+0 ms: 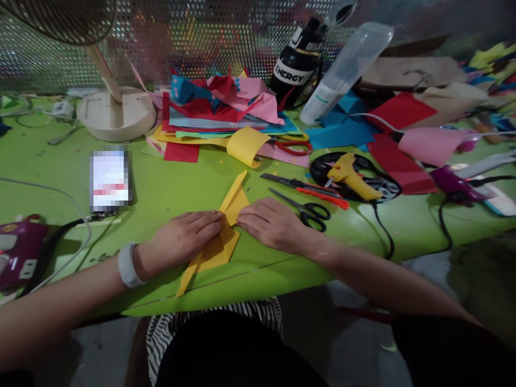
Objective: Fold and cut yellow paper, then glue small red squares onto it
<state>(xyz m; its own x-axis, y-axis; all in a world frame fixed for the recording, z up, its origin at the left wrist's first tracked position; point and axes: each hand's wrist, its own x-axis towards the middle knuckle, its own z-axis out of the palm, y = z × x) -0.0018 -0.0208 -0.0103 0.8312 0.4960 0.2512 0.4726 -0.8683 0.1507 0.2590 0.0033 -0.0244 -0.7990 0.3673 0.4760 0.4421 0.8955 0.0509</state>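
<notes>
A folded sheet of yellow paper point(221, 248) lies on the green table in front of me, one long strip-like flap running from lower left to upper right. My left hand point(189, 234) rests across its left side, fingers together and gripping it near the middle crease. On the opposite side, the fingertips of my right hand point(270, 223) are closed on the right edge of the paper. Part of the folds is hidden under my left fingers. Black-handled scissors point(302, 208) lie just beyond my right hand, beside an orange-and-black utility knife point(310, 189).
A yellow glue gun point(352, 177) rests on a black round dish. Behind are stacked coloured papers point(229, 121), a black bottle point(296, 70) and a clear plastic bottle point(346, 72). At left stand a fan base point(115, 115), a phone point(109, 180) and a purple device point(24, 252).
</notes>
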